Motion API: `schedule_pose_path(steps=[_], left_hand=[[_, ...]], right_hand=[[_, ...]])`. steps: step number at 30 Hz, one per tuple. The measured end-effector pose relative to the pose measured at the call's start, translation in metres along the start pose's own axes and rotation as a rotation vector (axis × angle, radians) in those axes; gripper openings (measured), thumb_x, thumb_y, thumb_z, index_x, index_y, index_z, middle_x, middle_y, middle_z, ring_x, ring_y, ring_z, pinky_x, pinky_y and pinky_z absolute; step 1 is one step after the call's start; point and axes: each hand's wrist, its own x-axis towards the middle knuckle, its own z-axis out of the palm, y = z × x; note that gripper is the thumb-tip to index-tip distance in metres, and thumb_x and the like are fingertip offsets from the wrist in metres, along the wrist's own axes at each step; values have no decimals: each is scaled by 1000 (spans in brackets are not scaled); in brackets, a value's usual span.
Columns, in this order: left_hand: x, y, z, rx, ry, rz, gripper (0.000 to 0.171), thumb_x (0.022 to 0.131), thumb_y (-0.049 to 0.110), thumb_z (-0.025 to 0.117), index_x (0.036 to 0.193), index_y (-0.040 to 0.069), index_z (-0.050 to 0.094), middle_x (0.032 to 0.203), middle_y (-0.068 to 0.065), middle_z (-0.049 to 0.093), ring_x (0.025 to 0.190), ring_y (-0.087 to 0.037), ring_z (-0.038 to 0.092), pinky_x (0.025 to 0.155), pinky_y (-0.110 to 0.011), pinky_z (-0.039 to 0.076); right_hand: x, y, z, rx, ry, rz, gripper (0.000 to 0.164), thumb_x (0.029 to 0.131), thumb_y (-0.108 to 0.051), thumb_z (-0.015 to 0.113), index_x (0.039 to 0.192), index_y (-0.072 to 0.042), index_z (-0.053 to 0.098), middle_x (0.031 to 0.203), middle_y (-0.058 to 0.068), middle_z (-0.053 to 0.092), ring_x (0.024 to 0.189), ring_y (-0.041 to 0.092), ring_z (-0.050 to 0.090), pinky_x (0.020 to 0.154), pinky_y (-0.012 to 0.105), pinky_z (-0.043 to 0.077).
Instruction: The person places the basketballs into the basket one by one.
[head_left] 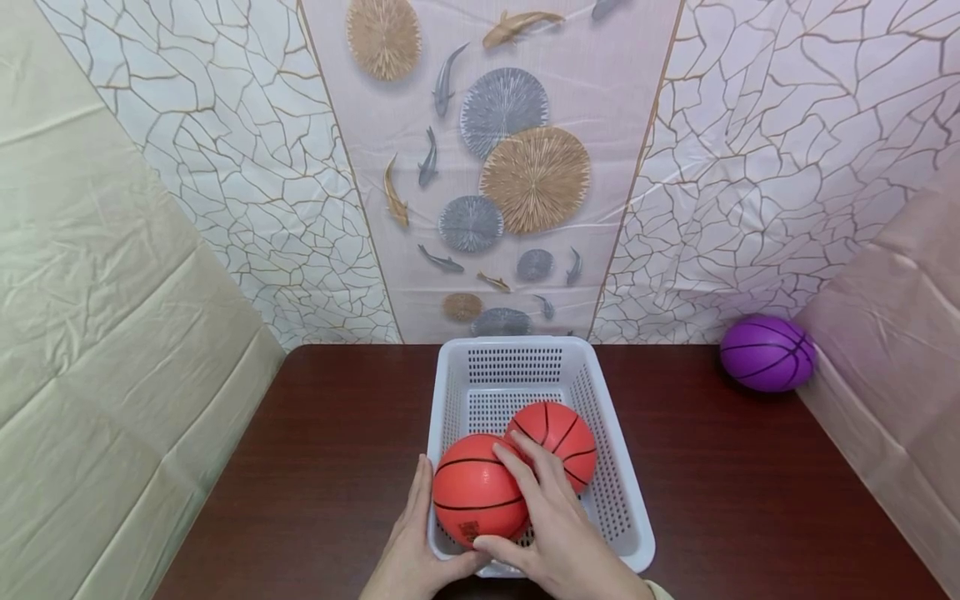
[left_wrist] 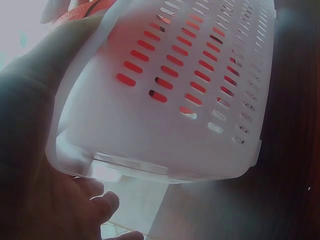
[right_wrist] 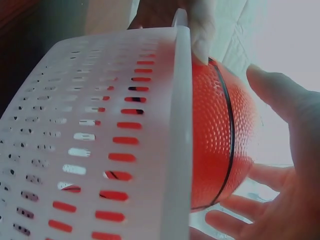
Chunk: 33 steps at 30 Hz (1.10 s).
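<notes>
While basket walls point(head_left: 613, 450) surround one ball point(head_left: 472, 492), another point(head_left: 566, 433) adjoins.

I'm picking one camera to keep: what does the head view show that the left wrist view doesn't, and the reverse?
Head only: the purple basketball and the printed fish.
Left wrist only: the outside of a slotted basket wall, red showing through.
Both: the white plastic basket, a red basketball, the left hand and the dark tabletop.

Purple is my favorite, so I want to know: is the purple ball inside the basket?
No, the purple ball sits on the dark table, off to the right of the basket.
</notes>
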Motion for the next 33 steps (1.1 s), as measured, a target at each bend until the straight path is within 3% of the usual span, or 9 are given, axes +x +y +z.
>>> schedule_pose_path(steps=[5,12,20,24,33], left_hand=[[-1,1,0,-11,4,4,128,63,72,76,158,24,6,162,5,9,139,-37,29,96,-63,40],[0,-1,0,13,0,33,129,63,69,78,158,22,5,163,1,8,141,-38,27,98,-64,37],[-1,-2,0,14,10,49,130,62,66,81,158,22,6,163,1,8,141,-39,26,99,-65,35],[0,0,0,0,2,28,130,61,67,81,158,24,5,163,1,8,141,-40,26,98,-67,35],[-1,1,0,2,-7,13,131,61,65,82,158,26,3,163,4,5,141,-39,24,101,-66,32]], right_hand=[[-2,1,-3,-4,53,2,89,77,-55,76,151,-26,35,155,-8,22,138,16,25,94,55,44],[-4,4,-6,-3,55,41,89,78,-57,74,152,-37,27,153,-2,26,135,18,28,93,56,45],[-6,7,-17,32,86,58,84,81,-54,73,151,-36,30,153,-3,25,137,20,27,93,56,45],[-8,13,-33,38,132,115,80,83,-51,72,150,-36,31,155,-6,23,138,21,27,95,60,43],[-2,48,-96,-16,356,94,84,80,-23,82,150,-19,36,154,10,27,135,33,28,98,69,32]])
